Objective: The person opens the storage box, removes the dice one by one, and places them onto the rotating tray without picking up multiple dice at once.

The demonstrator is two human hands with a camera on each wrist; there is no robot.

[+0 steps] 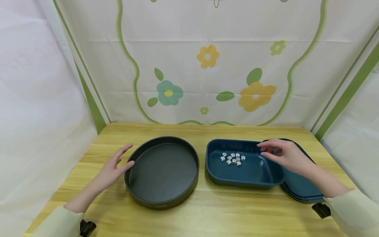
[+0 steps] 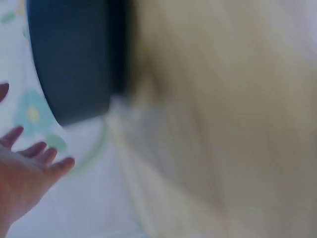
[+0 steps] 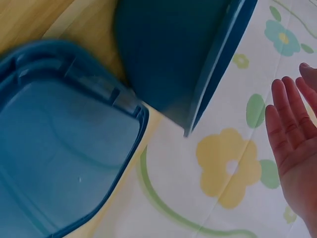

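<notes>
My left grip (image 1: pixel 111 172) is spread and holds nothing, its thumb near the left rim of the round pan (image 1: pixel 164 172); my right grip (image 1: pixel 284 156) is bare too, fingers relaxed above the right end of the blue tub (image 1: pixel 251 172). The white dice (image 1: pixel 234 161) lie in a close cluster in the left part of that tub, well apart from my right fingertips. If I reach left too low, my wrist could catch the tub's wall and jolt them apart. Pinching one might knock its neighbours away. The lid (image 1: pixel 305 184) sits right of the tub, perhaps partly beneath it, I cannot tell; leaning there could rock both. A careless left thumb might nudge the pan across the bench (image 1: pixel 222 214).
</notes>
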